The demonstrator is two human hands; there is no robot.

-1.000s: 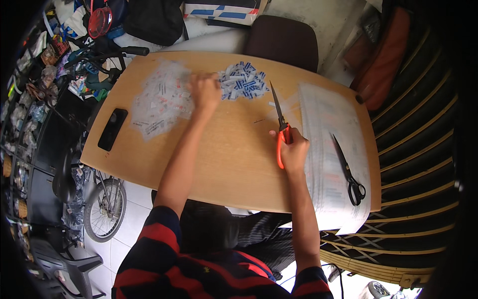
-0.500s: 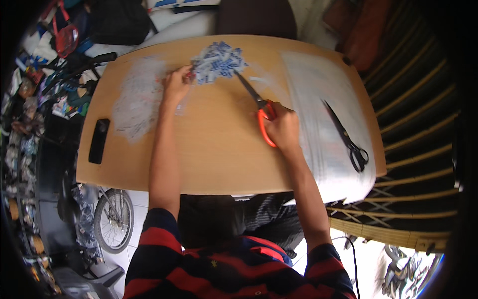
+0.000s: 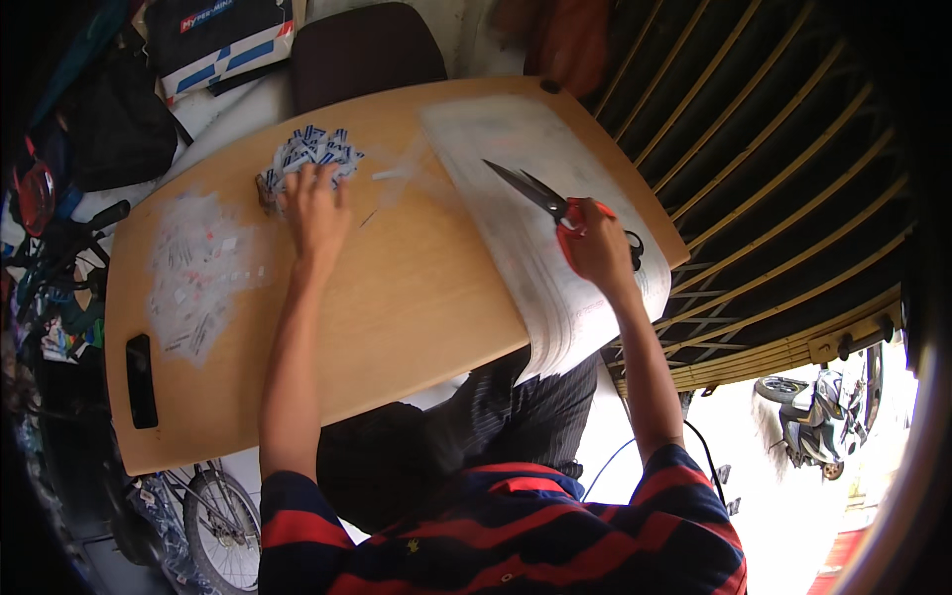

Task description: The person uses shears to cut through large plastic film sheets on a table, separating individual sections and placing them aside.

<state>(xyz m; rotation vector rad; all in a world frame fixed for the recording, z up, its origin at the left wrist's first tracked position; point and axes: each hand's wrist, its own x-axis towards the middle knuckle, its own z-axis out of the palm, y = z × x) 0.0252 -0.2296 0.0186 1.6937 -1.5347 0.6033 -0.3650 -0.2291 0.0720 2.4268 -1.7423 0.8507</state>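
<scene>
At the near edge of a heap of small white-and-blue strips [image 3: 315,147], my left hand [image 3: 315,213] lies with its fingers spread, touching or just above the pieces. My right hand [image 3: 603,248] grips a pair of scissors [image 3: 569,220] by their red-orange handles. Their dark blades stand slightly apart and point to the far left, over a stack of clear plastic sheets [image 3: 486,178] on the right of the table. Beneath my right hand lies a second pair of scissors [image 3: 636,250]; only part of its black handle shows.
The wooden table [image 3: 407,288] has a spread of clear plastic pieces [image 3: 198,283] at left and a black phone [image 3: 141,382] near its left edge. A dark chair [image 3: 367,55] stands behind it. A folding metal gate [image 3: 773,208] borders the right side.
My view has turned. My right hand has moved the red-handled scissors from beside the heap to over the plastic sheets, and the blades have parted. My left hand has spread at the heap.
</scene>
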